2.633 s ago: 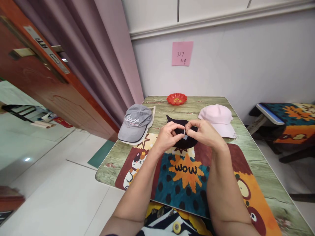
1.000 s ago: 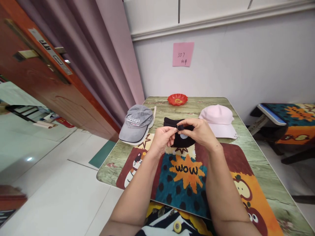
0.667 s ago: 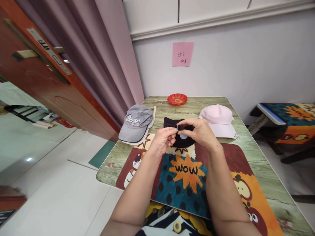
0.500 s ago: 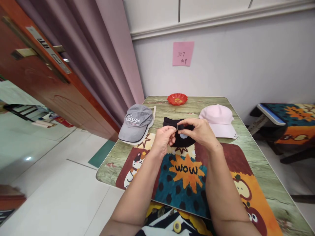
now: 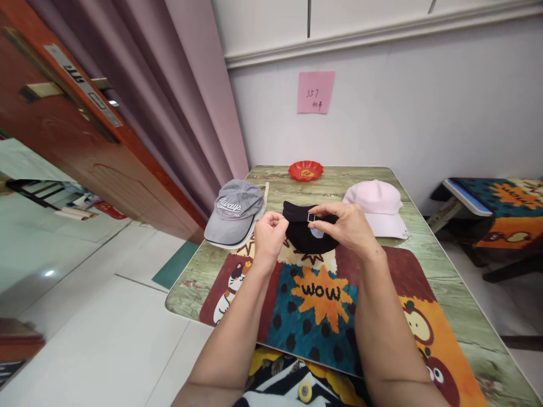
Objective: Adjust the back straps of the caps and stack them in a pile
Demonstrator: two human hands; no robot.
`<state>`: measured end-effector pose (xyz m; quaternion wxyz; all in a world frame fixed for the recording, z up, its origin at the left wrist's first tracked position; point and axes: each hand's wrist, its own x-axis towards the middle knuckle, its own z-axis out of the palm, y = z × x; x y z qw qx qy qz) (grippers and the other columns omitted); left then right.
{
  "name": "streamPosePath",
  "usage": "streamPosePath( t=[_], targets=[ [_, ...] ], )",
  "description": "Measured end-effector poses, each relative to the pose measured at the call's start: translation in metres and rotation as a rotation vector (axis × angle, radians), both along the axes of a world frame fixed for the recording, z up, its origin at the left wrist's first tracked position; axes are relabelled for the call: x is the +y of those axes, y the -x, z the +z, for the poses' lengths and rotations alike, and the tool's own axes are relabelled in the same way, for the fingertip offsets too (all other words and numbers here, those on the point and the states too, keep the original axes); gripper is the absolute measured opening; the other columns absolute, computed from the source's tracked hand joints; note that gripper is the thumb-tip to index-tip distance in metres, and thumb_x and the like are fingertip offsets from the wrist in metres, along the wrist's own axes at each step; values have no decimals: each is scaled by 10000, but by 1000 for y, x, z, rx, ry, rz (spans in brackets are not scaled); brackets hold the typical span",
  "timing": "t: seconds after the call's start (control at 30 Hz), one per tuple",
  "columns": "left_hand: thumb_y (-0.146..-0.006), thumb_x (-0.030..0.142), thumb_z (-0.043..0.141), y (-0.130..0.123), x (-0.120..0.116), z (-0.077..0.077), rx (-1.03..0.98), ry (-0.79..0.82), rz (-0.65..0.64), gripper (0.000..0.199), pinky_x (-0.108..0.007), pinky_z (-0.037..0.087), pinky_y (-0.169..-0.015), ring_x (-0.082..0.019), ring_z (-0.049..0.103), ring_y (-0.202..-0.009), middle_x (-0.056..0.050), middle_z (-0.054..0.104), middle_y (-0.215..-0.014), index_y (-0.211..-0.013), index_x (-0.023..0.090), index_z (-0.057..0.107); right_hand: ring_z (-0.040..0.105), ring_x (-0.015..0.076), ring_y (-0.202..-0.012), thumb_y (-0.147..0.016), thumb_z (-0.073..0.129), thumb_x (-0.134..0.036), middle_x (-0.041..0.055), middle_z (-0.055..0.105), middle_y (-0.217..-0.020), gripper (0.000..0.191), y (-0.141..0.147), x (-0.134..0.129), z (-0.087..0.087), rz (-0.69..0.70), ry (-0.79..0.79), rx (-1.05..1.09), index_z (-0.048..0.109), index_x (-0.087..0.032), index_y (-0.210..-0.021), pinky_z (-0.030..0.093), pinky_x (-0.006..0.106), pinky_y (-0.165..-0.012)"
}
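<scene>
A black cap [image 5: 307, 240] lies at the far edge of the patterned mat with its adjustable strap and a small metal buckle [image 5: 311, 217] towards me. My right hand [image 5: 350, 226] pinches the strap at the buckle between thumb and fingers. Just left of the cap, my left hand [image 5: 270, 234] is closed in a pinch at the end of the black strap; its fingertips cover most of what they hold. The right fingers hide the right side of the cap. A pale patch shows beneath my right thumb.
A grey cap [image 5: 237, 206] rests on the left, over a pale one. On the right is a pink cap [image 5: 375, 206]. Behind stands a red scalloped dish [image 5: 306, 170]. The colourful mat [image 5: 314, 316] covers the near part of the wooden-patterned table [image 5: 190, 288].
My left hand has moved left, away from the buckle, and now pinches near the cap's left edge. My right hand has stayed at the buckle, which shows more clearly.
</scene>
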<state>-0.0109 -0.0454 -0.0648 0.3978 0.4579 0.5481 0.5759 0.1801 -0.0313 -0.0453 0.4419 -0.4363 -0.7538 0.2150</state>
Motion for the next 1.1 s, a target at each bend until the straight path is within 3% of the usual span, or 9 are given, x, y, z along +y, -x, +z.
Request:
streamPosePath(
  t=[0.17,0.27,0.37,0.47,0.6,0.73,0.93,1.1],
  targets=[
    [-747,250,614,7,3,-3,195,-70,24,91,-195,379,-467,-78,470,-463,37,560,-623,-798,180,586,739,210,-879,-784,817,-290,1,800,-940,208,-3,1,-1,2,36,-23,790,-272,-990,563,329,-810],
    [-817,275,639,6,-1,3,425,-221,35,306,-209,427,-520,-47,478,-501,-50,669,-1010,-1107,175,633,738,214,-906,-786,806,-279,5,799,-980,234,1,0,0,10,52,-15,785,-276,-1019,567,337,-832],
    [-863,256,614,2,-4,9,582,-316,-160,435,-220,459,-556,-26,472,-503,-83,630,-1242,-1297,217,596,733,208,-946,-797,767,-216,4,790,-1057,332,6,-1,1,49,49,1,758,-283,-1122,565,342,-878],
    [-852,234,627,0,-5,9,586,-307,-310,494,-223,483,-583,-44,515,-540,-63,640,-1153,-1341,214,564,729,207,-989,-798,736,-179,7,777,-1118,423,5,-1,0,91,73,-1,721,-287,-1207,559,344,-914],
    [-819,231,670,6,-2,3,559,-286,-298,467,-218,488,-596,-63,559,-610,-61,599,-1120,-1277,205,585,719,247,-1047,-803,754,-282,42,774,-1129,353,-13,2,-2,91,164,-55,736,-247,-1154,551,375,-939],
    [-799,260,719,10,0,2,512,-269,-277,326,-215,467,-586,-68,540,-591,-38,613,-1029,-1107,203,631,710,258,-1039,-910,627,-350,55,778,-1106,228,-27,3,-2,58,167,-83,766,-228,-1044,544,381,-895],
    [-835,245,687,8,0,2,549,-331,-262,190,-222,457,-615,-96,560,-646,-30,611,-993,-1023,217,695,694,217,-875,-923,589,-363,39,780,-955,220,-19,4,-1,102,109,-121,760,-224,-919,507,322,-780],
    [-862,164,622,12,0,2,681,-351,-201,213,-253,453,-718,-127,561,-699,-22,632,-928,-1033,232,728,533,147,-617,-958,511,-380,-9,633,-666,314,-13,1,4,68,118,-179,637,-210,-725,373,275,-584]
  ],
)
